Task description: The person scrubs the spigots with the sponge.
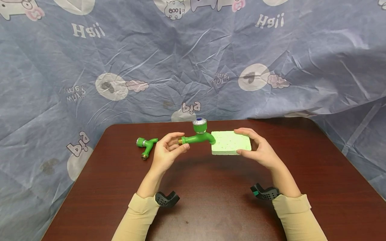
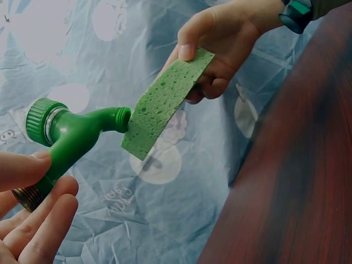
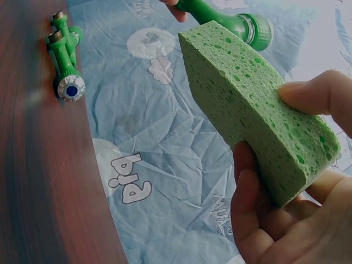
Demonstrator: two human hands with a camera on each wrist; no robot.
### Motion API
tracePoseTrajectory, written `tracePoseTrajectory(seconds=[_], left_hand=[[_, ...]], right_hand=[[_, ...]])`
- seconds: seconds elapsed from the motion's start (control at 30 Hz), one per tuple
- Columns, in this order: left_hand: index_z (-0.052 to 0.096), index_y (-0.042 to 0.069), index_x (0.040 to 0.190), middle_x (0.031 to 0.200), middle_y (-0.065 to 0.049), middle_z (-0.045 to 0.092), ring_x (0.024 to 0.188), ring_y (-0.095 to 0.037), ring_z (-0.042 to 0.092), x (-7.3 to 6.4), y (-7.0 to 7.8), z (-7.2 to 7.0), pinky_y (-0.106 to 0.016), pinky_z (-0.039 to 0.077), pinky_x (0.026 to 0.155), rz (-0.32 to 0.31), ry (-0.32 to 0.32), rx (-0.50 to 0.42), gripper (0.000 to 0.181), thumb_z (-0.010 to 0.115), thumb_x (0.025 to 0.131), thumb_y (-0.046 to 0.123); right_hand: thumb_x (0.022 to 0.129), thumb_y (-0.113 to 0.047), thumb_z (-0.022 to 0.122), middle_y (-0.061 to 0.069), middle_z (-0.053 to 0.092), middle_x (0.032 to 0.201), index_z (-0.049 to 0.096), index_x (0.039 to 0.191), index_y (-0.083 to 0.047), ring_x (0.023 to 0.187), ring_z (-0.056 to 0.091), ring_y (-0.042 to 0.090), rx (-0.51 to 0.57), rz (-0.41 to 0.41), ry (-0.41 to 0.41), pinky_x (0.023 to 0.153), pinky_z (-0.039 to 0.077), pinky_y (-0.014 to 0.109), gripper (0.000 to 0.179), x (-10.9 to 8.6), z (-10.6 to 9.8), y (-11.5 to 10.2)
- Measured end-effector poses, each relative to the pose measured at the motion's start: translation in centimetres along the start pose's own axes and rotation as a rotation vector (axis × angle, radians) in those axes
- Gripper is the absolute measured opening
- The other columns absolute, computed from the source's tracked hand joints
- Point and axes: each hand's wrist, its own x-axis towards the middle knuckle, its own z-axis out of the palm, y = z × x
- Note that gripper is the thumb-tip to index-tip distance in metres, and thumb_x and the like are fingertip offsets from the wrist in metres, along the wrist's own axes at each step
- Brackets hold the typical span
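My left hand (image 1: 169, 149) pinches a green tap (image 1: 197, 138) between thumb and fingers near its brass threaded end. The tap is held level above the table, its silver-and-green knob (image 1: 200, 126) upward and its curved spout pointing right. A light green, porous sponge (image 1: 231, 143) is gripped at its right end by my right hand (image 1: 256, 149), thumb on one face and fingers behind. In the left wrist view the spout mouth (image 2: 124, 119) is right at the near edge of the sponge (image 2: 165, 104). In the right wrist view the sponge (image 3: 253, 104) partly hides the held tap (image 3: 220, 16).
Another green tap (image 1: 146, 146) lies on the dark red-brown table (image 1: 211, 207), left of my left hand. A blue-grey printed cloth (image 1: 169, 67) hangs behind the table. Black wrist cameras sit on both wrists, over cream sleeves (image 1: 137, 217).
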Motion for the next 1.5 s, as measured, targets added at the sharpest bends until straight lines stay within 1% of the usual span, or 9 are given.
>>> tracePoseTrajectory(seconds=[0.17, 0.3, 0.4, 0.63, 0.87, 0.97, 1.1, 1.33, 1.5], left_hand=[[0.063, -0.009, 0.111, 0.098, -0.024, 0.066, 0.073, -0.016, 0.068, 0.0, -0.2, 0.0, -0.044, 0.057, 0.071, 0.038, 0.034, 0.027, 0.034, 0.071, 0.078, -0.007], [0.064, -0.010, 0.110, 0.102, -0.025, 0.065, 0.078, -0.012, 0.068, 0.1, -0.3, 0.0, -0.034, 0.057, 0.072, 0.066, 0.065, 0.064, 0.034, 0.072, 0.078, -0.005], [0.065, -0.008, 0.110, 0.100, -0.020, 0.067, 0.077, -0.012, 0.067, 0.2, -0.4, 0.0, -0.028, 0.057, 0.070, 0.075, 0.084, 0.073, 0.033, 0.073, 0.079, -0.003], [0.063, -0.012, 0.108, 0.085, -0.006, 0.070, 0.071, -0.017, 0.068, 0.3, -0.4, 0.0, -0.039, 0.058, 0.069, 0.075, 0.102, -0.053, 0.029, 0.070, 0.080, -0.007], [0.063, -0.013, 0.107, 0.083, -0.002, 0.070, 0.070, -0.017, 0.069, 0.2, -0.5, 0.2, -0.037, 0.058, 0.068, 0.077, 0.082, -0.046, 0.029, 0.070, 0.079, -0.007], [0.063, -0.013, 0.107, 0.084, -0.006, 0.069, 0.069, -0.016, 0.068, 0.1, -0.6, 0.5, -0.036, 0.058, 0.067, 0.074, 0.070, -0.024, 0.029, 0.070, 0.079, -0.007], [0.062, -0.015, 0.107, 0.085, -0.012, 0.069, 0.068, -0.014, 0.068, -0.1, -0.8, 0.8, -0.041, 0.058, 0.068, 0.069, 0.053, -0.003, 0.029, 0.070, 0.080, -0.007], [0.062, -0.015, 0.107, 0.084, -0.005, 0.069, 0.069, -0.015, 0.068, -0.2, -0.8, 1.2, -0.045, 0.057, 0.069, 0.065, 0.036, -0.022, 0.029, 0.069, 0.081, -0.007], [0.062, -0.016, 0.106, 0.083, -0.004, 0.069, 0.069, -0.017, 0.069, -0.2, -0.9, 1.3, -0.054, 0.053, 0.070, 0.076, 0.036, -0.044, 0.027, 0.067, 0.081, -0.009]], right_hand=[[0.074, 0.019, 0.064, 0.016, 0.040, 0.130, 0.044, 0.129, 0.011, 0.100, 0.048, 0.017, 0.030, 0.024, -0.024, 0.072, 0.050, 0.017, 0.059, 0.0, 0.0, 0.0], [0.073, 0.020, 0.064, 0.018, 0.040, 0.130, 0.044, 0.129, 0.012, 0.102, 0.047, 0.017, 0.030, 0.021, -0.030, 0.073, 0.050, 0.017, 0.060, 0.0, 0.1, 0.0], [0.073, 0.020, 0.064, 0.019, 0.040, 0.129, 0.044, 0.128, 0.012, 0.102, 0.048, 0.017, 0.026, 0.007, -0.029, 0.073, 0.050, 0.017, 0.060, 0.0, 0.2, 0.0], [0.074, 0.020, 0.064, 0.015, 0.041, 0.130, 0.044, 0.130, 0.011, 0.098, 0.050, 0.017, 0.022, 0.002, -0.029, 0.073, 0.051, 0.018, 0.059, -0.1, -0.6, -0.4], [0.077, 0.023, 0.057, 0.010, 0.044, 0.130, 0.044, 0.133, 0.007, 0.094, 0.055, 0.013, 0.171, -0.031, 0.058, 0.072, 0.052, 0.018, 0.059, -0.7, -1.9, -1.5], [0.076, 0.022, 0.058, 0.011, 0.044, 0.131, 0.042, 0.132, 0.010, 0.099, 0.053, 0.015, 0.192, -0.068, 0.038, 0.074, 0.051, 0.020, 0.059, -0.5, -1.2, -1.9], [0.074, 0.021, 0.062, 0.015, 0.041, 0.134, 0.041, 0.130, 0.014, 0.102, 0.050, 0.018, 0.154, -0.128, -0.006, 0.076, 0.050, 0.021, 0.061, -0.1, 0.5, -2.1], [0.069, 0.024, 0.065, 0.019, 0.039, 0.132, 0.042, 0.129, 0.014, 0.110, 0.047, 0.022, 0.110, -0.192, -0.084, 0.078, 0.050, 0.023, 0.065, 0.5, 2.6, -2.1], [0.067, 0.026, 0.065, 0.020, 0.038, 0.132, 0.043, 0.128, 0.015, 0.111, 0.046, 0.023, 0.114, -0.198, -0.040, 0.079, 0.049, 0.022, 0.065, 0.5, 2.6, -2.2]])
